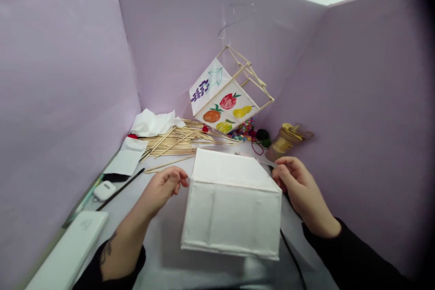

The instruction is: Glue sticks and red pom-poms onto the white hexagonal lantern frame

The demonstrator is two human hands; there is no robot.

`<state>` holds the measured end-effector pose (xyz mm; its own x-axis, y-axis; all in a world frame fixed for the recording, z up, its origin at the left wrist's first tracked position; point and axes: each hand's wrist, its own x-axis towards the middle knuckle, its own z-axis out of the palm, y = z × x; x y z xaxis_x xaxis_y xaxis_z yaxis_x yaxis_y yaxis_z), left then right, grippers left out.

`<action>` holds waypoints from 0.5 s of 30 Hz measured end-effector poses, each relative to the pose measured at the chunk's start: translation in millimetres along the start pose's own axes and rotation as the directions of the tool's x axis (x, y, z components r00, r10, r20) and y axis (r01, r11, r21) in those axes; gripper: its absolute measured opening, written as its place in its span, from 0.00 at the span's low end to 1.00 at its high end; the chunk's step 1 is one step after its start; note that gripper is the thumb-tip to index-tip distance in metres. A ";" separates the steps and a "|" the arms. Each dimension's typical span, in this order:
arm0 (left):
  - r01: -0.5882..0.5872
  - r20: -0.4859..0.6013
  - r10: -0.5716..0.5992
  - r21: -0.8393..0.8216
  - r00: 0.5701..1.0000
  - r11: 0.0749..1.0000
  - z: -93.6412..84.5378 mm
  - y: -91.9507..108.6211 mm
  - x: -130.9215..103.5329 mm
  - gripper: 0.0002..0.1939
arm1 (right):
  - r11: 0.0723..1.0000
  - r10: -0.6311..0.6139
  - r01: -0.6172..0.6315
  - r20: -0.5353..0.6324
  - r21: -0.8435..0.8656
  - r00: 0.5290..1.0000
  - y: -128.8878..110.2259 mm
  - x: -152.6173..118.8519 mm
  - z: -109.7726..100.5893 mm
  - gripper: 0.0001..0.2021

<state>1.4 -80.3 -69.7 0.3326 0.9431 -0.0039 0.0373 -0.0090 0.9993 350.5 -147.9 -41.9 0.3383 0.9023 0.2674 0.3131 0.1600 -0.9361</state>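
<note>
A white paper-covered box frame (233, 217) with slim edge ribs stands in the middle, between my hands. At its upper left edge is my left hand (170, 185), fingers curled and thumb pressed in; anything pinched there is too small to make out. My right hand (295, 183), beside the box's upper right corner, is closed with thumb and fingers together on a thin pale strip (268, 162) that points toward the box's far side. Behind hangs a tilted wooden-stick lantern (224, 99) with fruit painted on its paper panels.
Loose wooden sticks (173, 140) and crumpled white paper (154, 122) lie at the back left. A yellow-lidded jar (283, 140) stands back right, near colourful beads (245, 130). Along the left are an earbud case (104, 190) and a long white box (73, 249). Lilac walls surround the table.
</note>
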 end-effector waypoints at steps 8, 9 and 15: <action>0.169 -0.070 -0.194 -0.262 0.979 0.950 20.4 14.5 22.0 0.52 | 0.889 0.341 -0.406 0.285 0.211 0.896 7.9 17.7 10.9 0.31; 0.167 -0.051 -0.186 -0.264 0.981 0.950 22.6 21.0 24.6 0.53 | 0.881 0.341 -0.416 0.309 0.226 0.888 6.9 21.9 14.9 0.30; 0.012 -0.117 -0.026 -0.117 0.993 0.993 26.6 55.0 24.3 0.50 | 0.900 0.222 -0.301 0.263 0.315 0.939 -7.9 28.4 20.8 0.29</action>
<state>36.5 -66.7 -15.8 0.2192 0.9754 -0.0251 -0.0694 0.0413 0.9967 339.2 -115.2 -31.6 0.1537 0.9880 -0.0168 -0.1000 -0.0014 -0.9950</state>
